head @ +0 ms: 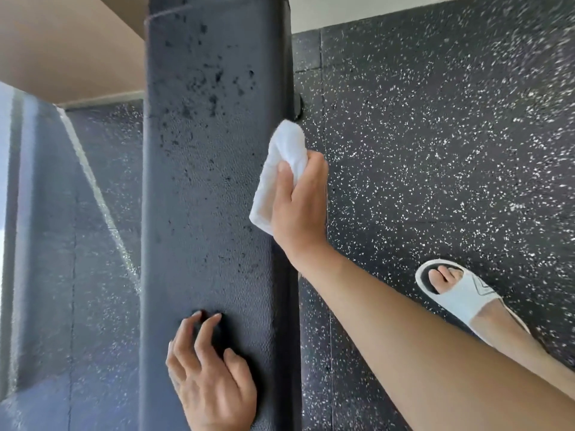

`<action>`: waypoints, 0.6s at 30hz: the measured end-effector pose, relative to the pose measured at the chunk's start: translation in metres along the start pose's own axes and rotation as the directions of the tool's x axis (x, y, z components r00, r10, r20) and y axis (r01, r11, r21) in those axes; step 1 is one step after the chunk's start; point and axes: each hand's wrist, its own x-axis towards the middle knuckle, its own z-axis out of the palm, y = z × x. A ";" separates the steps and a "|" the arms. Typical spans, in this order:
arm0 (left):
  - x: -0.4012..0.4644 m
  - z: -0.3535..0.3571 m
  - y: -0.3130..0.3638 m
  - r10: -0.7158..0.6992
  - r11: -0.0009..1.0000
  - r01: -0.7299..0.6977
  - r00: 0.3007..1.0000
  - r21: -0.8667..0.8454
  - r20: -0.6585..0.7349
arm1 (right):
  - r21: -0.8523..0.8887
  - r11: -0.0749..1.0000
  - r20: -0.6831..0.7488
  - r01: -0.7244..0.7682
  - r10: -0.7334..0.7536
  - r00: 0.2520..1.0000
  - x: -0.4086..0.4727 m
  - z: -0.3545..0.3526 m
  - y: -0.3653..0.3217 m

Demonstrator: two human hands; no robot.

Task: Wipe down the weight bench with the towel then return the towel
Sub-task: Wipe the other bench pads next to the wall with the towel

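The right hand (298, 209) has its grip closed around a folded white towel (277, 178), pressing it against the right edge of the weight bench (205, 197) about midway along. The left hand (208, 377) holds nothing — its fingers rest spread on the near end of the surface. Dark droplet spots cover the far half of the padding, so wiping looks well short of finished — and returning the towel is still to come.
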 end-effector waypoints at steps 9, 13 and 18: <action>0.003 0.001 -0.005 -0.022 1.000 0.024 0.995 -0.016 0.094 | 0.084 0.994 0.074 -0.070 0.063 0.995 -0.045 -0.018 0.010; 0.001 -0.002 -0.005 -0.015 0.999 0.017 0.996 -0.028 0.093 | 0.070 0.989 0.139 -0.129 0.118 0.983 -0.126 -0.043 0.026; 0.000 -0.004 -0.003 -0.009 1.000 0.011 0.997 -0.026 0.078 | 0.046 0.980 0.184 -0.193 0.181 0.966 -0.239 -0.078 0.047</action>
